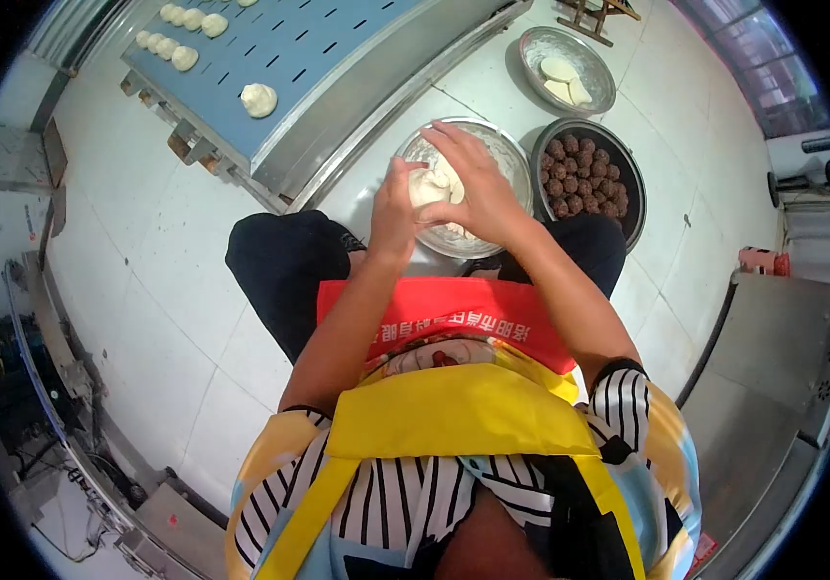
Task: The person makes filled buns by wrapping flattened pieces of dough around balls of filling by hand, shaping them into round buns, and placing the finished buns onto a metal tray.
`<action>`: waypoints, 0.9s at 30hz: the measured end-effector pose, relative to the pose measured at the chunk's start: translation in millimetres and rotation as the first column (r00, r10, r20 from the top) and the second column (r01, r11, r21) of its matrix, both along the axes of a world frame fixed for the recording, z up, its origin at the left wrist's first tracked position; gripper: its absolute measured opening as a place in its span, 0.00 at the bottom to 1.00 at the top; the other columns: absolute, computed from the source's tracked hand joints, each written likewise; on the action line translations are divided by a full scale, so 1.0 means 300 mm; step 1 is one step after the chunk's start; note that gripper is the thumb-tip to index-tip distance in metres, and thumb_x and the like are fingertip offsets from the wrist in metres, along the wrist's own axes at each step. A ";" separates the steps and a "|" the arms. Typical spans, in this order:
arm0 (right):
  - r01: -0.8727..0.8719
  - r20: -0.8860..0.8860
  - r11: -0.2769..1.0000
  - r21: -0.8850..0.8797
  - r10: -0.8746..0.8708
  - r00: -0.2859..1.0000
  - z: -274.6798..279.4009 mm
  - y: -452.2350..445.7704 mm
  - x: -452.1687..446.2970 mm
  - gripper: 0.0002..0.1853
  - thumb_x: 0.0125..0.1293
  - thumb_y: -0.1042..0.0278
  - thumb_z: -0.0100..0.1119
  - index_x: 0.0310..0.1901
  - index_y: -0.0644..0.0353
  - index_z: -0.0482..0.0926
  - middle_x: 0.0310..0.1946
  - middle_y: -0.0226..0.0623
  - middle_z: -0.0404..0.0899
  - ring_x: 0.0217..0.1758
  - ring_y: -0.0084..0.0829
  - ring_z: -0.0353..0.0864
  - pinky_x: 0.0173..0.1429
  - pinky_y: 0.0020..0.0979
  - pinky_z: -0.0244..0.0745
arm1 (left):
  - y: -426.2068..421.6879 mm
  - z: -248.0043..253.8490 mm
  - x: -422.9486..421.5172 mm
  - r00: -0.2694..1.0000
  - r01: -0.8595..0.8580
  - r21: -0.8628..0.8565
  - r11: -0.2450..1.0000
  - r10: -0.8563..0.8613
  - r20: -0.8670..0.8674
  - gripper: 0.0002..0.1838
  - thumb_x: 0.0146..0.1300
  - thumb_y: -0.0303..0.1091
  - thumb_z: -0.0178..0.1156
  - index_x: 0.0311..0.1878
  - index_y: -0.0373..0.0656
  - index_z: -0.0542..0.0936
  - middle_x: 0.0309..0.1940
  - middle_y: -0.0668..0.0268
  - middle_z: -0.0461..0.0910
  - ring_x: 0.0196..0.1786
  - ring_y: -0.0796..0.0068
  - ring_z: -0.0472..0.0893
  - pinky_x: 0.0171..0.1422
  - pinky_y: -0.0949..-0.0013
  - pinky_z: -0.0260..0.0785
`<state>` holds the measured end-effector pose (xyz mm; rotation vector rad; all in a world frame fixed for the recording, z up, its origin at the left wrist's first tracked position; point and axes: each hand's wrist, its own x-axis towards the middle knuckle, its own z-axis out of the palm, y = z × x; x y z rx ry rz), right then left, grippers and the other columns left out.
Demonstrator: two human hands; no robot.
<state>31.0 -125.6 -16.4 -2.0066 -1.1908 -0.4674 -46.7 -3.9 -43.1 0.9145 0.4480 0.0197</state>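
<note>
One left hand (393,217) and one right hand (484,188) are closing together around a ball of pale dough (426,189), just above the centre of the frame; the left is cupping it from the left side with its fingers pointing upward; the right is spreading its long fingers over the top, its thumb reaching across the lower edge of the dough; both bare forearms are slanting inward from the lower part of the frame, the right forearm (569,280) coming from the lower right and the left forearm (342,329) from the lower left; beneath the hands a floury metal bowl (509,145) is sitting on the tiled floor (192,290), more pale dough showing in it, partly hidden by the hands; to its right a dark round basin (638,188) is holding many brown balls (584,174); at the upper right a smaller metal bowl (534,48) is holding a few smooth pale pieces (560,70); at the upper left a blue slotted surface (337,58) is carrying rounded dough lumps, one lump (258,101) resting apart from the others nearer its lower corner.
</note>
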 end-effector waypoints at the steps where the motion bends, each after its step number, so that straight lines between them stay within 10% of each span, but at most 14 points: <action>1: 0.050 0.031 0.998 -0.031 -0.049 0.998 0.013 -0.007 -0.014 0.30 0.51 0.45 0.68 0.50 0.58 0.76 0.34 0.40 0.81 0.33 0.42 0.82 0.40 0.37 0.77 | 0.004 -0.017 0.005 0.998 -0.058 0.051 0.997 0.056 0.025 0.28 0.73 0.56 0.40 0.55 0.38 0.71 0.45 0.58 0.77 0.47 0.67 0.81 0.45 0.60 0.80; 10: 0.022 0.038 0.984 -0.175 -0.015 0.999 0.019 -0.027 -0.019 0.13 0.59 0.57 0.62 0.32 0.56 0.73 0.21 0.36 0.75 0.25 0.38 0.79 0.25 0.36 0.72 | -0.010 -0.054 0.010 0.981 -0.148 0.312 0.938 0.099 0.168 0.27 0.73 0.56 0.42 0.51 0.39 0.74 0.43 0.59 0.77 0.45 0.69 0.81 0.41 0.60 0.78; 13: -0.156 0.024 0.976 -0.150 0.161 0.987 0.032 -0.045 0.002 0.11 0.60 0.59 0.62 0.32 0.56 0.73 0.21 0.36 0.74 0.24 0.39 0.78 0.25 0.38 0.71 | 0.047 -0.007 -0.009 0.991 0.061 -0.224 0.973 -0.085 -0.102 0.33 0.69 0.67 0.36 0.51 0.45 0.73 0.45 0.60 0.77 0.46 0.71 0.81 0.38 0.68 0.79; 16: -0.194 0.013 0.958 -0.213 0.201 0.980 0.058 -0.049 0.011 0.09 0.59 0.62 0.61 0.32 0.56 0.73 0.23 0.37 0.74 0.24 0.41 0.77 0.26 0.38 0.71 | 0.091 -0.058 -0.014 0.788 0.609 -0.489 0.625 -0.551 0.276 0.35 0.67 0.70 0.35 0.51 0.46 0.72 0.45 0.59 0.77 0.46 0.66 0.82 0.40 0.64 0.79; 19: -0.079 -0.026 0.987 -0.140 0.076 0.997 0.073 -0.068 0.036 0.08 0.58 0.64 0.61 0.32 0.57 0.73 0.24 0.38 0.74 0.26 0.43 0.77 0.29 0.39 0.72 | -0.027 -0.009 -0.014 0.957 0.163 -0.095 0.982 -0.134 0.257 0.37 0.67 0.70 0.34 0.59 0.46 0.69 0.51 0.55 0.75 0.55 0.61 0.78 0.55 0.55 0.74; 22: -0.200 -0.011 0.972 -0.121 0.200 0.980 0.116 -0.072 0.041 0.09 0.57 0.65 0.61 0.33 0.59 0.72 0.25 0.40 0.74 0.29 0.44 0.78 0.32 0.40 0.72 | -0.016 0.027 -0.007 0.949 0.071 -0.173 0.982 -0.013 0.315 0.39 0.68 0.69 0.33 0.64 0.45 0.66 0.56 0.52 0.72 0.61 0.60 0.73 0.63 0.52 0.70; 27: -0.286 -0.012 0.932 -0.222 0.291 0.957 0.169 -0.059 0.031 0.08 0.59 0.65 0.60 0.34 0.59 0.76 0.25 0.41 0.75 0.30 0.43 0.79 0.33 0.40 0.72 | 0.069 -0.026 0.008 0.804 0.594 -0.629 0.501 -0.344 0.485 0.40 0.66 0.71 0.33 0.64 0.45 0.66 0.57 0.54 0.73 0.55 0.56 0.78 0.52 0.51 0.76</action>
